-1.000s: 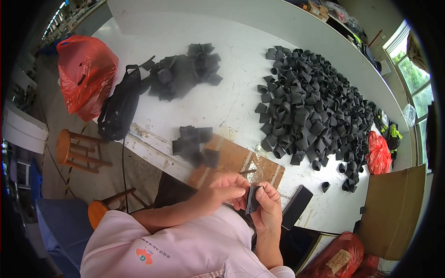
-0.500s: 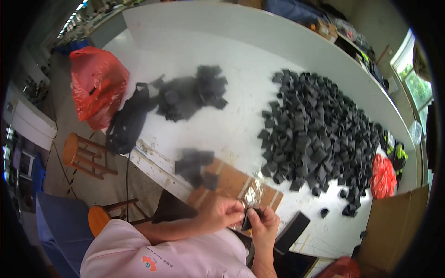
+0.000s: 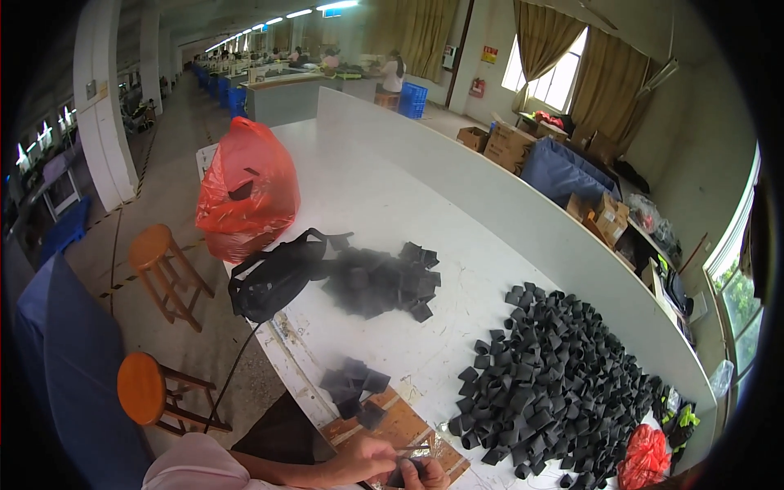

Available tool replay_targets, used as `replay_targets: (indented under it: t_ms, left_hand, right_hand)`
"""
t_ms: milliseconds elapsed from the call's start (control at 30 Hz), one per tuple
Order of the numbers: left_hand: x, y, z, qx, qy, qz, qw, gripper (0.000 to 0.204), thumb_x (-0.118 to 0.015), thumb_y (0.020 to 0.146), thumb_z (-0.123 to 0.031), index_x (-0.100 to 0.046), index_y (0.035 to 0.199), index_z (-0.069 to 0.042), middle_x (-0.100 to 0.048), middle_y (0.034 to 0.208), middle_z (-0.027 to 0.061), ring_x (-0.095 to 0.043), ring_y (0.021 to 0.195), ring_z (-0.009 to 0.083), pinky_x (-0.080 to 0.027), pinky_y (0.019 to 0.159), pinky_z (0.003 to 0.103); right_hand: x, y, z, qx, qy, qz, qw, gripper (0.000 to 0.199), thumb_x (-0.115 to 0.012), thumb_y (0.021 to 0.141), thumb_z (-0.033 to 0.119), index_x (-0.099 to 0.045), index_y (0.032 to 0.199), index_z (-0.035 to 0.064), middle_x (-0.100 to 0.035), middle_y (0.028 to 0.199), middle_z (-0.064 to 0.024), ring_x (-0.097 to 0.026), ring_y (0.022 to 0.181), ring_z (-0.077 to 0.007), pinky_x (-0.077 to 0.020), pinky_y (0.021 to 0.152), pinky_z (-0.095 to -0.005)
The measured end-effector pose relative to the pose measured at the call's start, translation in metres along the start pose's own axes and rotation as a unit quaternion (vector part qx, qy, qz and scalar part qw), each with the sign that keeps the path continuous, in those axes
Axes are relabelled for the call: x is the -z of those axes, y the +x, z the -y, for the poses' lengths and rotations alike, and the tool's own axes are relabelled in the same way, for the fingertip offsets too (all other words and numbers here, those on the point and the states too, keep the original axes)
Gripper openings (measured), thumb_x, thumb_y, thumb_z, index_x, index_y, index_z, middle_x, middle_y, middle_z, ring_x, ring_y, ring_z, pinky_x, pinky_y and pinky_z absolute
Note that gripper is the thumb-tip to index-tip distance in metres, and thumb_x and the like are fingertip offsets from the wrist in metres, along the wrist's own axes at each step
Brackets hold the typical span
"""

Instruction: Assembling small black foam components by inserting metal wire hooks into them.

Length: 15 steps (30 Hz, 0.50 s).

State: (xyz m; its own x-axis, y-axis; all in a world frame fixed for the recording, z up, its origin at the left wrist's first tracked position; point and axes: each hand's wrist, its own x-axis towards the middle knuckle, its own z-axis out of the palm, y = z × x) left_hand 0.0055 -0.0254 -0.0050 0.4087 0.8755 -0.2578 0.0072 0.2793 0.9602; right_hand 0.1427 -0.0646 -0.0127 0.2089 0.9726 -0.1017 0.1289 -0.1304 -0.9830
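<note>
Table [image 3: 490, 253]: white, scratched, bearing most of what follows.
Heap [image 3: 555, 384]: black folded pieces, many, on the table's right.
Red bag [image 3: 253, 214]: plastic, full, at the table's far left end.
Stools [image 3: 140, 388]: two, wooden, round-seated, on the floor to the left.
Black bag [image 3: 278, 279]: strapped, at the table's left edge, just beside the red one.
Pile [image 3: 380, 282]: black pieces, mid-table.
Board [image 3: 396, 418]: brown, at the near edge.
Small red bag [image 3: 645, 457]: right of the heap.
Cluster [image 3: 353, 388]: flat black pieces, partly over the board.
Left hand [image 3: 365, 459]: fingers bunched beside the held piece; whether clamped, cannot tell.
Right hand [image 3: 430, 474]: thumb and fingers clamped on that piece.
Piece [image 3: 401, 475]: black, between both hands, near the board.
</note>
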Motion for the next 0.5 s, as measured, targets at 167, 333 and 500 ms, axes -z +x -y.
replay_targets:
  t_ms: [167, 333, 500]
  left_hand:
    - [0.005, -0.001, 0.009, -0.04, -0.051, -0.014, 0.998, 0.008, -0.052, 0.078, -0.005, -0.056, 0.076, 0.002, -0.054, 0.06, 0.0046, -0.051, 0.051, 0.0097, -0.04, 0.045, 0.025]
    - [0.008, -0.004, 0.003, -0.123, 0.063, -0.058, 0.989, 0.007, -0.053, 0.077, -0.006, -0.055, 0.076, 0.0, -0.054, 0.058, 0.004, -0.052, 0.051, 0.0122, -0.039, 0.045, 0.026]
    - [0.016, 0.003, 0.013, -0.088, 0.056, 0.001, 0.995, 0.012, -0.055, 0.079, -0.012, -0.056, 0.079, 0.0, -0.059, 0.064, 0.0054, -0.054, 0.054, 0.0099, -0.04, 0.048, 0.024]
  right_hand:
    - [-0.006, 0.007, 0.011, -0.068, 0.159, 0.037, 0.984, 0.009, -0.056, 0.082, 0.006, -0.058, 0.079, -0.0024, -0.058, 0.069, -0.0019, -0.051, 0.061, -0.0069, -0.0423, 0.054, -0.0208]
    - [-0.009, 0.006, 0.009, -0.11, 0.193, 0.064, 0.973, 0.008, -0.057, 0.082, 0.006, -0.058, 0.083, -0.0023, -0.055, 0.068, -0.0004, -0.049, 0.062, -0.006, -0.0401, 0.053, -0.0202]
    - [-0.021, 0.003, 0.013, 0.243, -0.256, -0.202, 0.913, 0.02, -0.064, 0.077, 0.011, -0.054, 0.088, -0.0023, -0.054, 0.079, -0.0106, -0.052, 0.065, -0.0192, -0.0428, 0.057, -0.0278]
